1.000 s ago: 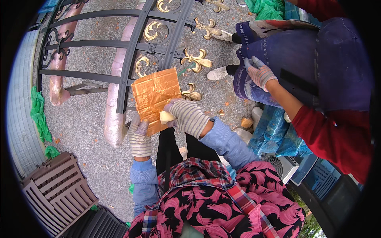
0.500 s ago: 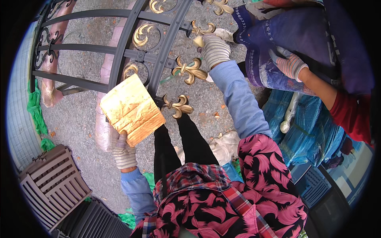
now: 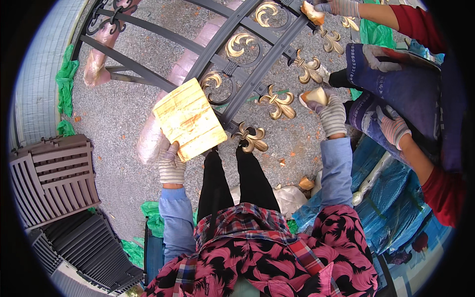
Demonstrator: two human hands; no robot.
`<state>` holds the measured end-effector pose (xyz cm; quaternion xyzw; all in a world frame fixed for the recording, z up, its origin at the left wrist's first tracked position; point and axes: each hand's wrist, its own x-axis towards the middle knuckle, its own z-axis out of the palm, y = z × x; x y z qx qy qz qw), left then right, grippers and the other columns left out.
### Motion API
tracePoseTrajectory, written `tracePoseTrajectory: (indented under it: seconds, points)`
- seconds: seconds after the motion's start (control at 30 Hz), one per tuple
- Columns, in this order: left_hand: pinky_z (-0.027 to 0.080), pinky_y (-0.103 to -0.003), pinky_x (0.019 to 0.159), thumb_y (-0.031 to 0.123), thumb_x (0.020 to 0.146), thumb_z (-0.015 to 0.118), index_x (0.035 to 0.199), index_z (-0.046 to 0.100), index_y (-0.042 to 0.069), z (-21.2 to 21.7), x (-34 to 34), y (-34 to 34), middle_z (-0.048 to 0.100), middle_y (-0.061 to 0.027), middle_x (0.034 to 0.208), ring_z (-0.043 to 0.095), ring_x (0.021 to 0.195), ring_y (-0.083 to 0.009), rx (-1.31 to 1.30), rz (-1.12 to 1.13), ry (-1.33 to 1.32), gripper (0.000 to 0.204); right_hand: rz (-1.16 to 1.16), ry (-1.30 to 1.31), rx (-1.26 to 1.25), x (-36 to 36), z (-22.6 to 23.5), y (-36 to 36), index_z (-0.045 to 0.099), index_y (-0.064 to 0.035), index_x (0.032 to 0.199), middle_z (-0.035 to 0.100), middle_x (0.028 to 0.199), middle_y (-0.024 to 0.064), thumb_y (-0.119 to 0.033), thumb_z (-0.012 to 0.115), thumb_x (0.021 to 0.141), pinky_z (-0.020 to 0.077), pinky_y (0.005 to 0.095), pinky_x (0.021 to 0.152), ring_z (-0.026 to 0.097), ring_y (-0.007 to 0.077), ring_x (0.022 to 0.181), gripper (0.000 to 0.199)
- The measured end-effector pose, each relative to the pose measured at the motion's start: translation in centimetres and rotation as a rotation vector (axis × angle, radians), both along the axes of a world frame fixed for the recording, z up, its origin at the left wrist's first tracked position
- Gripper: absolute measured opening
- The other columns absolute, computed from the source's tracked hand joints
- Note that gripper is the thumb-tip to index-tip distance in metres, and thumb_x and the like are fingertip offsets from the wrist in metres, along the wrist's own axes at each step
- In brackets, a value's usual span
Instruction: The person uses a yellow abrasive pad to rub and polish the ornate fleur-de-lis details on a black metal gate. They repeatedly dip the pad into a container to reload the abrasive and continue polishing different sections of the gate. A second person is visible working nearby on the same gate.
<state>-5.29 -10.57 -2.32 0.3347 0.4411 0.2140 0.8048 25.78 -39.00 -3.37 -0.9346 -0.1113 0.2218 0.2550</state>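
Observation:
My left hand (image 3: 170, 163), in a striped work glove, grips the lower edge of a flat gold-smeared board (image 3: 189, 119) held over the ground. Gloved as well, my right hand (image 3: 329, 111) is closed around a small yellowish sponge (image 3: 317, 95), right of a gold fleur-de-lis ornament (image 3: 280, 103) on the dark metal gate (image 3: 232, 49). Another gold fleur-de-lis (image 3: 251, 138) sits just above my feet. The gate lies tilted on pink-wrapped supports (image 3: 170, 79).
A second person in red sleeves works at the right; one gloved hand (image 3: 341, 7) holds a sponge at the gate's top, the other (image 3: 393, 127) rests by a blue apron. Brown plastic crates (image 3: 52, 175) stand at left. Blue tarp (image 3: 376, 198) lies at right on gravel.
My right hand came down from the upper ornament to beside the middle fleur-de-lis. The board stayed in my left hand. The other person's hand reached up to the gate's top.

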Motion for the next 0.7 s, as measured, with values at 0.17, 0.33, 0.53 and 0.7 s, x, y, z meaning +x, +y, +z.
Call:
tracePoseTrajectory:
  seconds: [0.17,0.33,0.53,0.7]
  points:
    - [0.043,-0.038,0.094,-0.007,0.079,0.047,0.124,0.037,-0.006,-3.5,2.1,-0.1,0.046,-0.0163,0.123,0.047,0.111,-0.0267,-0.083,0.024,-0.08,0.046,-0.248,0.229,0.492,-3.6,2.7,2.1,0.05,0.0032,0.107,0.055,0.099,0.0111,-0.008,0.076,0.063,0.0482,0.0277,0.075,0.055,0.0177,0.088,0.052]
    - [0.044,-0.034,0.091,-0.01,0.077,0.046,0.123,0.038,-0.008,-5.2,2.7,0.1,0.05,-0.0184,0.117,0.052,0.105,-0.0258,0.069,0.066,0.021,0.046,-0.194,0.242,0.713,-7.4,5.3,7.1,0.049,0.0029,0.11,0.055,0.1,0.0125,-0.008,0.076,0.063,0.0486,0.0271,0.074,0.055,0.0172,0.086,0.056]
    - [0.048,-0.029,0.078,-0.008,0.077,0.048,0.117,0.045,-0.008,-5.2,2.1,0.8,0.059,-0.0159,0.101,0.058,0.09,-0.0213,0.251,-0.109,0.391,0.039,-0.012,0.27,0.708,-12.4,3.8,12.8,0.05,0.0021,0.111,0.053,0.105,0.0139,-0.01,0.076,0.061,0.0464,0.0309,0.082,0.053,0.0225,0.094,0.058]
    - [0.05,-0.031,0.076,-0.005,0.08,0.047,0.118,0.044,-0.008,-5.5,0.6,1.3,0.056,-0.0163,0.105,0.057,0.089,-0.0218,0.207,-0.106,0.353,0.038,0.185,0.043,0.448,-14.3,2.6,16.5,0.051,-0.0013,0.109,0.053,0.104,0.018,-0.016,0.075,0.059,0.0433,0.0378,0.084,0.053,0.0324,0.096,0.058]
